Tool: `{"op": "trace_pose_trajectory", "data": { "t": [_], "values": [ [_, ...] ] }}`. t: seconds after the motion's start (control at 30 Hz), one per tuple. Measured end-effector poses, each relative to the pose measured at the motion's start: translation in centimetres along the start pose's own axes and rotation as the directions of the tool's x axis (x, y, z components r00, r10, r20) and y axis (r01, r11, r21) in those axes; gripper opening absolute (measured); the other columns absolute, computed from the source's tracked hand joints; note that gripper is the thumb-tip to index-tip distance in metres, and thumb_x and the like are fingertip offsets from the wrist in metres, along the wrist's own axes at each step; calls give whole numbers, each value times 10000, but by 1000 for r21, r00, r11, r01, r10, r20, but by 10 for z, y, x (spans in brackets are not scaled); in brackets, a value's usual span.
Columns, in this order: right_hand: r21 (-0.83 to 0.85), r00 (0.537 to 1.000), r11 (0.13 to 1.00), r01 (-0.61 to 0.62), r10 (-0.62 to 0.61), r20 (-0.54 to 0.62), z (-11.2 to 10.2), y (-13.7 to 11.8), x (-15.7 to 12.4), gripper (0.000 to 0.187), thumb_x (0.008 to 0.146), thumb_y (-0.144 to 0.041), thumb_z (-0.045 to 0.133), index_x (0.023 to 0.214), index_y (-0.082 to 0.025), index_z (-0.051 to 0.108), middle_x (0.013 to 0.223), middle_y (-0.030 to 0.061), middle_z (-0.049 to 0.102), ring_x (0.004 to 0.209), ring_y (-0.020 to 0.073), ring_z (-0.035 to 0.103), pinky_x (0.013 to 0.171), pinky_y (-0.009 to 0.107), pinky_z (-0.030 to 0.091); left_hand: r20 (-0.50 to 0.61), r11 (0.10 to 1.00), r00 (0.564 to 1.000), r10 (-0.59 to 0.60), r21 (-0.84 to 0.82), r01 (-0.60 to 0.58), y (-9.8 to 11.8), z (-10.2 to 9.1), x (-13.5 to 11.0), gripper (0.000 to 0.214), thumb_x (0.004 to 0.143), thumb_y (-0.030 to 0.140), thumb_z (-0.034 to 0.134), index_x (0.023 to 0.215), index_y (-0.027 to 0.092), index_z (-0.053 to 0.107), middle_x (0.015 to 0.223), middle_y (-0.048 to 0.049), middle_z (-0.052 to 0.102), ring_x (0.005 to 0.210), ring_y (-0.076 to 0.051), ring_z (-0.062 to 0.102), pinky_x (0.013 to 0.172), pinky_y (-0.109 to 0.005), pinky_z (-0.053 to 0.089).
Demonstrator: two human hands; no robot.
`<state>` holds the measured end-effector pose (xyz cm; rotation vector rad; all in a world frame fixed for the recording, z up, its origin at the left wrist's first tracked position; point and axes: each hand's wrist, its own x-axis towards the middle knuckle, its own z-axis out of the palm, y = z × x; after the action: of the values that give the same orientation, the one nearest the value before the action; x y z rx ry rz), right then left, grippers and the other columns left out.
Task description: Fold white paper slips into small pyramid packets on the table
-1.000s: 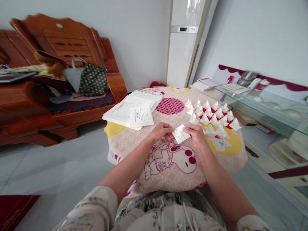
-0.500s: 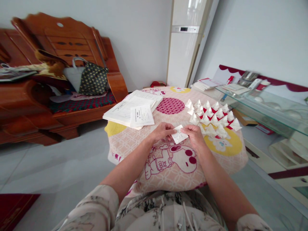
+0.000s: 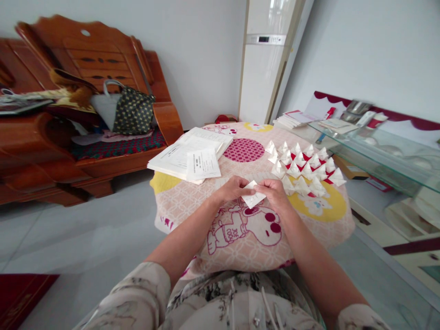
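As fingers (image 3: 267, 185) pinch it, folded paper (image 3: 253, 200) lies between.

Papers (image 3: 172, 158), folded pieces (image 3: 294, 171) on tablecloth (image 3: 185, 199)

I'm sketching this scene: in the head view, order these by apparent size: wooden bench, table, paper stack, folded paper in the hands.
Largest: wooden bench and table, too alike to rank, the table being nearer.
Next: paper stack.
Smallest: folded paper.

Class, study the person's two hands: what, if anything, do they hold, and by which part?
A small white paper square: the left hand pinches it at its upper left edge, the right hand at its upper right edge.
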<state>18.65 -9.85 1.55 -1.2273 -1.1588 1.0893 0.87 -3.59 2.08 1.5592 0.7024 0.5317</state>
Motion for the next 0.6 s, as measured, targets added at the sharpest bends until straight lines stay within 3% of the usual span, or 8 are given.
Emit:
{"op": "trace_pose_trajectory", "data": {
  "t": [0.27, 0.6],
  "values": [
    [37, 981, 998, -60, 52, 187, -4, 1, -2, 319, 706, -440, 779, 602, -175, 634, 491, 12, 609, 424, 132, 535, 414, 239, 391, -58, 997, 998, 13, -69, -18, 0, -1, -2, 261, 724, 344, 759, 731, 90, 697, 606, -18, 642, 486, -84, 534, 460, -188, 367],
    [116, 990, 992, -58, 42, 134, -3, -2, -5, 340, 745, -421, 755, 560, -170, 618, 463, 19, 611, 384, 114, 523, 378, 216, 369, -56, 977, 996, 65, -202, -75, 0, -3, -2, 333, 686, 385, 804, 798, 82, 724, 664, -40, 686, 529, -102, 585, 510, -206, 422]
  ]
}}
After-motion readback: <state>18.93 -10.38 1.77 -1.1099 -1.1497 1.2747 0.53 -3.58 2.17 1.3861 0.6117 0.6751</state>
